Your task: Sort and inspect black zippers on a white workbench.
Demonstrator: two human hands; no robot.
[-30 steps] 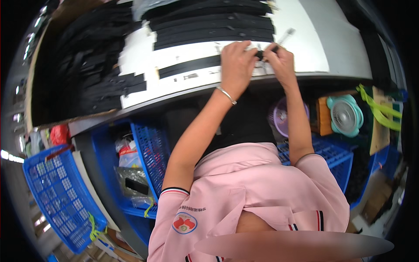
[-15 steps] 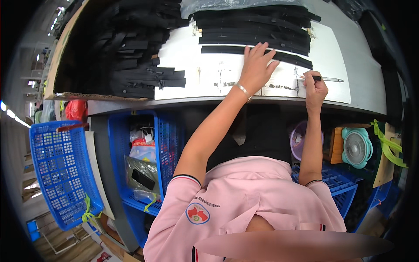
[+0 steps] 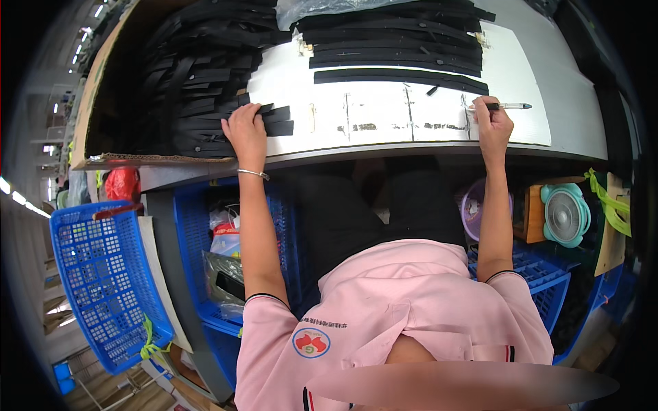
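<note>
Head view, looking down over the person's pink shirt [image 3: 404, 308] at a white desk [image 3: 521, 82]. Both forearms come up from the lower edge.

Left hand [image 3: 247, 130]: reaches far left, palm down, fingers flat on a small stack of black strips [image 3: 274, 122] lying at the desk's left end. It presses on the stack rather than closing round it; thin bracelet [image 3: 252, 173] on the wrist. Just left of the hand sits a cardboard box [image 3: 96, 82] packed w/ more black strips, piled loose and crossing each other.

Right hand [image 3: 492, 123]: clenched round a pen [image 3: 510, 106], which lies roughly level, tip pointing right, over the white surface. Hand is near the desk's front edge, well apart from the left one.

Btwn the hands the desk top shows several short dark marks and lines. Further back, a row of long black strips [image 3: 397, 48] lies side by side across the desk, one single long strip [image 3: 401, 77] set a bit nearer the person. A crumpled clear plastic sheet [image 3: 322, 7] shows at the top edge.

Under the desk: blue plastic crates [image 3: 199, 226] w/ bags inside, left of the person's legs. A blue basket [image 3: 103, 281] stands further left on the floor, something red [image 3: 123, 183] above it. Right side: a purple round container [image 3: 473, 209], a teal round fan-like thing [image 3: 565, 214], another blue crate [image 3: 534, 274].
</note>
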